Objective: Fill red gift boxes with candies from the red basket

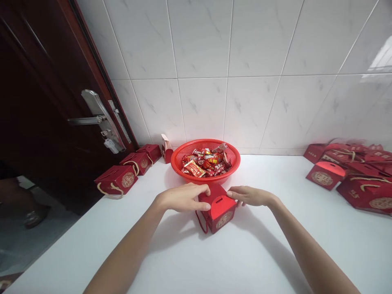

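You have a white table [190, 261] running up to the tiled wall, with its middle, right before you, left to the one box at work. At 2 o'clock from that box lies a heap of red boxes [361, 165], pushed aside probably to free working room. The red basket [202, 179] sits at 12 o'clock, just behind the box, likely so either hand can reach it. A row of red boxes [139, 161] stands at 10 o'clock along the table's edge, seemingly parked out of your way. Your left hand [183, 197], half open with thumb and forefinger parted, rests on the lid at 9 o'clock, as if steadying it. Your right hand [249, 196], loosely curled, touches the edge at 2 o'clock; whether it pinches, you cannot tell. Between them is the red gift box [222, 210], upright. Smallest are the sweets [205, 163], contained by the basket.
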Demonstrator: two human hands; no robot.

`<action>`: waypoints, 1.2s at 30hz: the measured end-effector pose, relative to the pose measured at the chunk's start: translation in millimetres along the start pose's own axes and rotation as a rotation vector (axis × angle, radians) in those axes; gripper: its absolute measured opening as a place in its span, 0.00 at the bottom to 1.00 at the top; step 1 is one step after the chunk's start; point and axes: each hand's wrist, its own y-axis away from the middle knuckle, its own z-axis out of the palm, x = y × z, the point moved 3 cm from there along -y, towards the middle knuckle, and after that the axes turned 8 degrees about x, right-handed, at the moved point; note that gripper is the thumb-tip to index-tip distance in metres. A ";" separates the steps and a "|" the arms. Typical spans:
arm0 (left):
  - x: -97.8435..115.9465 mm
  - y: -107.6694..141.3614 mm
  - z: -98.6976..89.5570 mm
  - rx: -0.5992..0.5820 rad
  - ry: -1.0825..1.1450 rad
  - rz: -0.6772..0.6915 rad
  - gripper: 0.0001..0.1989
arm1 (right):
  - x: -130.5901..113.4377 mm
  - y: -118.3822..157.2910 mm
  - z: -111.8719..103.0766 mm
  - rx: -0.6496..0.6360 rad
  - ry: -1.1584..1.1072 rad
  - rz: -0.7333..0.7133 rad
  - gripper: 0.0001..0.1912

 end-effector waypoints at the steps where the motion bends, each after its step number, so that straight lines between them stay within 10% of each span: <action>1: 1.4 -0.5 1.8 -0.005 -0.004 -0.003 0.20 | 3.4 0.2 4.4 -0.001 -0.069 -0.006 0.37; 7: 14.1 -7.9 12.6 0.011 0.061 0.091 0.16 | 9.9 17.1 21.1 0.091 -0.449 -0.084 0.34; 18: 18.2 -31.3 39.3 0.137 0.259 0.285 0.22 | 49.8 29.9 12.9 0.674 -1.011 -0.052 0.22; 36: 15.8 -41.4 48.1 0.166 0.395 0.269 0.22 | 62.2 40.1 8.8 0.443 -1.151 0.141 0.19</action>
